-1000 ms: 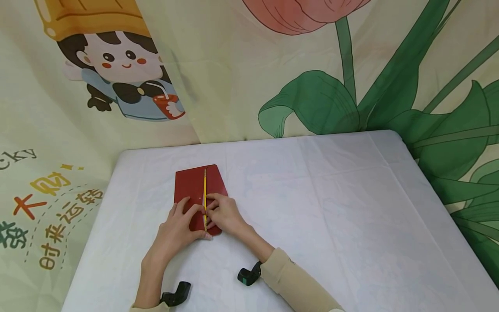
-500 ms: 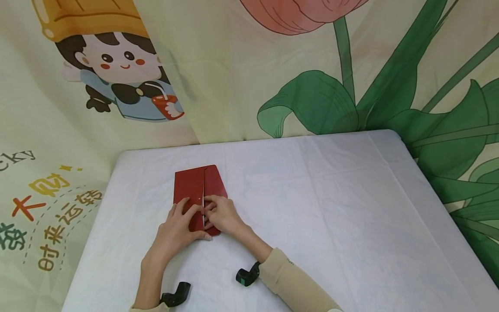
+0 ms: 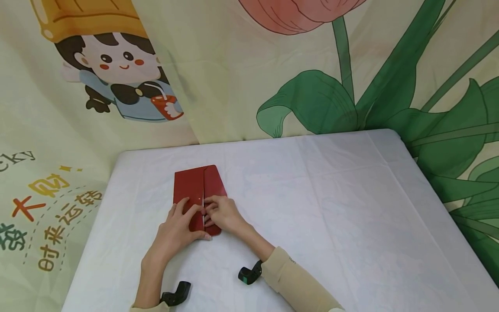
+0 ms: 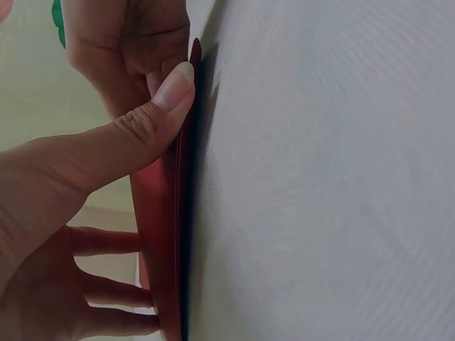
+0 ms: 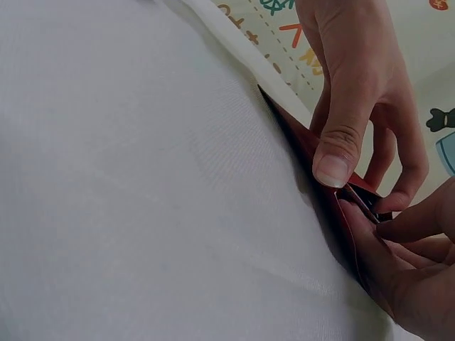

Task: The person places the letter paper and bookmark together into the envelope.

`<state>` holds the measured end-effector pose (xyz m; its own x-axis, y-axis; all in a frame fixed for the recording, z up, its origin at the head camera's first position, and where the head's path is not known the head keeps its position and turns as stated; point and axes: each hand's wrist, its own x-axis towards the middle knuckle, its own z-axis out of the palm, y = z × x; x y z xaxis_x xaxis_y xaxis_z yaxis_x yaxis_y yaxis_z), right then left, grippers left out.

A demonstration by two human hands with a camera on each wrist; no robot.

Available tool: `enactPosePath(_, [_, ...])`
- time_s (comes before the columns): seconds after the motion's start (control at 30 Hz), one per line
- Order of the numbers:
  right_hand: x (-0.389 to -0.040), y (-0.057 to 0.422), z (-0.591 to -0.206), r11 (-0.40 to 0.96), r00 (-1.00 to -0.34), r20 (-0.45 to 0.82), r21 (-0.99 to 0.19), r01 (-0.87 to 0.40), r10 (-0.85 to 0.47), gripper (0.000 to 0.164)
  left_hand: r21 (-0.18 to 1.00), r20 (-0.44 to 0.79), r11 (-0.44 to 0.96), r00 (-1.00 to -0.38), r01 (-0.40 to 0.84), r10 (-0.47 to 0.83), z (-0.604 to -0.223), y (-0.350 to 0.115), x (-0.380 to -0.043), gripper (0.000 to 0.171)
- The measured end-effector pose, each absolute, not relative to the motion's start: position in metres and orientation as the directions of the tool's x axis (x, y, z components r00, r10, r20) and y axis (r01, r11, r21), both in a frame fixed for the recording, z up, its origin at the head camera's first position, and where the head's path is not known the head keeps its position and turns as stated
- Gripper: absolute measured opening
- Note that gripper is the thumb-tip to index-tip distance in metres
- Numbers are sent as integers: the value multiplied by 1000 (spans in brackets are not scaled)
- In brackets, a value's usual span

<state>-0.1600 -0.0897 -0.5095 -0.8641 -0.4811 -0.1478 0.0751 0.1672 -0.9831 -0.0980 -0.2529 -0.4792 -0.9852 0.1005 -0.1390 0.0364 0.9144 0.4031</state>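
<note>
A dark red paper envelope [image 3: 189,184] lies on the white cloth, its flap [image 3: 215,183] folded out to the right. My left hand [image 3: 176,226] grips its near part, thumb on the near edge and fingers spread over the front. In the right wrist view, the left hand's thumb [image 5: 335,160] presses at the corner, and the pocket's mouth gapes beside it. My right hand [image 3: 225,215] has curled fingers at that mouth, over the flap. There its fingers [image 5: 366,238] pinch at the pocket edge, close to the left hand's index finger. The inside of the pocket is mostly hidden.
A white cloth covers the table [image 3: 331,208]. Behind it hangs a printed backdrop [image 3: 226,86] with a cartoon figure and large green leaves. Black wrist-camera mounts [image 3: 250,273] stick out below both wrists.
One second ago a thin yellow strip stood along the envelope's mouth; half a second later it is out of sight. Both hands have stayed almost in place.
</note>
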Motion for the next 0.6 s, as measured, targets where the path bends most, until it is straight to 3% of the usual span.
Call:
enactPosePath(0.17, [-161,-84,-507,297,-889,-27,-947,-124,-457,27,384,-141,922,-985,42,103,-480,-252,-99,74])
enactPosePath(0.3, [-161,-80,-505,447,-880,70,-841,-306,-470,28,368,-142,928,-983,54,113,-481,-251,-100,76])
enactPosePath(0.6, [-158,-78,-510,533,-786,39,-713,-455,-617,41,357,-155,932,-980,65,128,-481,-248,-100,76])
